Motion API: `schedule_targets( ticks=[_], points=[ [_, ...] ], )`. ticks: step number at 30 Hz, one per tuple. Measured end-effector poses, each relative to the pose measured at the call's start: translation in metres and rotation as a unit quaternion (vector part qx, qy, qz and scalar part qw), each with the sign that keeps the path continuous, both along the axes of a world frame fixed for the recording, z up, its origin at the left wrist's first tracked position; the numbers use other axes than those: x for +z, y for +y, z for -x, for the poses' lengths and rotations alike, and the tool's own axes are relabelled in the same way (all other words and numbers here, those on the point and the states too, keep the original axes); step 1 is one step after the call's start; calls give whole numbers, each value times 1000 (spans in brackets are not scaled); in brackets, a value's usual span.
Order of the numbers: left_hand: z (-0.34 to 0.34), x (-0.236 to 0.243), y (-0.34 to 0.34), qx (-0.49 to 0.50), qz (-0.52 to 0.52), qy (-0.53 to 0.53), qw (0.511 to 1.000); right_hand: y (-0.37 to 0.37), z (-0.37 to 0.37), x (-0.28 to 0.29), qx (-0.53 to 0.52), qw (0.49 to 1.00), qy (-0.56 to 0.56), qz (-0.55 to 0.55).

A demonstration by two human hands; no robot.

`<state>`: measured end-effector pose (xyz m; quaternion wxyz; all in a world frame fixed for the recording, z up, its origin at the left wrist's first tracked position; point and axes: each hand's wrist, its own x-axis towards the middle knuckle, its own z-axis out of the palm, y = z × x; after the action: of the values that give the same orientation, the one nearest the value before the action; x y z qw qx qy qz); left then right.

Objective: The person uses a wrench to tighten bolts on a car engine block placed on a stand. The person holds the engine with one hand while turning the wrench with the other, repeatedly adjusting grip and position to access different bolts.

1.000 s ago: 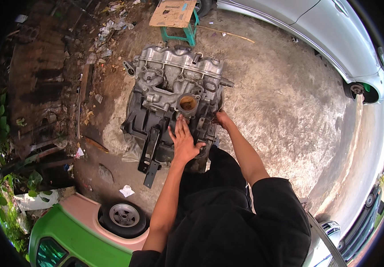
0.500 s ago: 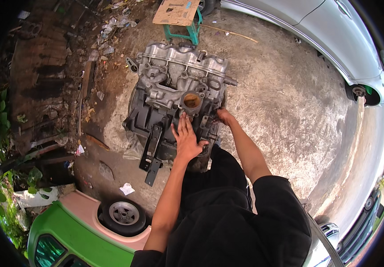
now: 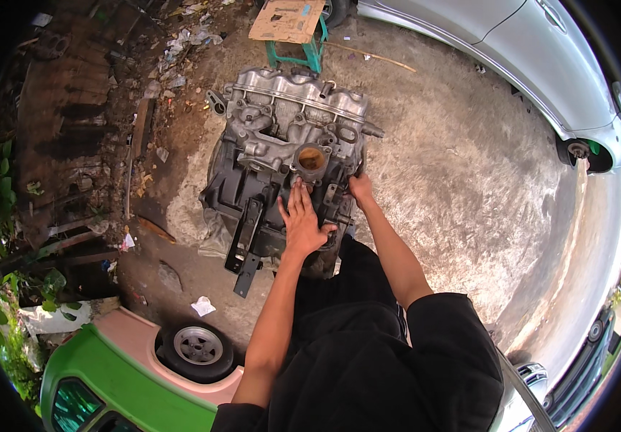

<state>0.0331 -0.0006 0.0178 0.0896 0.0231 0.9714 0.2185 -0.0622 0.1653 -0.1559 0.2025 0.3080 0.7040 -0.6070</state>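
A grey and black car engine (image 3: 281, 144) lies on the concrete ground in front of me. My left hand (image 3: 302, 219) rests flat on its near black end, fingers spread, just below a round rusty opening (image 3: 310, 158). My right hand (image 3: 359, 189) grips the engine's right edge near that opening; its fingers curl around the side and are partly hidden. Both forearms reach forward from my dark-clothed body at the bottom of the view.
A silver car (image 3: 541, 65) stands at the upper right. A green stool with a cardboard sheet (image 3: 289, 25) sits beyond the engine. A green and pink toy-like car with a wheel (image 3: 195, 349) is at lower left. Rubble and planks (image 3: 87, 129) lie left.
The view has shifted a little. Both hands stay on the engine, with the left hand moved slightly up toward the round opening.
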Motion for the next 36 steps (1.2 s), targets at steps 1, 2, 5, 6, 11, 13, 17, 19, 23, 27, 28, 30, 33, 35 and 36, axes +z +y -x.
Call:
schedule_targets(
  ticks=[1, 2, 5, 6, 11, 13, 17, 19, 23, 27, 28, 30, 33, 35, 36],
  points=[
    [0, 0, 0, 0, 1, 5, 1000, -4, -5, 3, 15, 998, 24, -55],
    [0, 0, 1, 2, 0, 6, 1000, -5, -10, 7, 22, 993, 15, -116],
    [1, 1, 0, 9, 1, -7, 1000, -11, -39, 24, 55, 970, 113, -208],
    [1, 1, 1, 12, 0, -14, 1000, -15, -49, 29, 61, 968, 130, -208],
    [1, 0, 0, 9, 0, 15, 1000, -24, -92, 44, 121, 940, 247, -200],
    [-1, -1, 1, 12, -6, 24, 1000, -23, -105, 47, 127, 928, 296, -189],
    [-3, 0, 0, 19, -28, 39, 999, -22, -113, 52, 145, 932, 286, -169],
    [-2, 1, 0, 16, -36, 43, 998, -23, -115, 55, 138, 935, 281, -167],
    [-2, 4, -2, 17, -41, 31, 999, -23, -118, 55, 139, 942, 256, -164],
    [-1, 5, -1, 20, -45, 19, 999, -14, -121, 45, 111, 932, 259, -229],
    [-1, 5, 0, 19, -41, 16, 999, -7, -120, 41, 105, 935, 247, -233],
    [0, 3, 0, 20, -41, 8, 999, 6, -114, 32, 73, 929, 245, -268],
    [-1, 1, 0, 20, -48, 15, 999, 27, -102, 14, 0, 972, 190, -139],
    [-1, 0, 0, 15, -44, 24, 999, 34, -93, 0, -44, 970, 215, -106],
    [-1, 0, 0, 15, -43, 23, 999, 38, -88, -8, -68, 978, 179, -86]
  ],
)
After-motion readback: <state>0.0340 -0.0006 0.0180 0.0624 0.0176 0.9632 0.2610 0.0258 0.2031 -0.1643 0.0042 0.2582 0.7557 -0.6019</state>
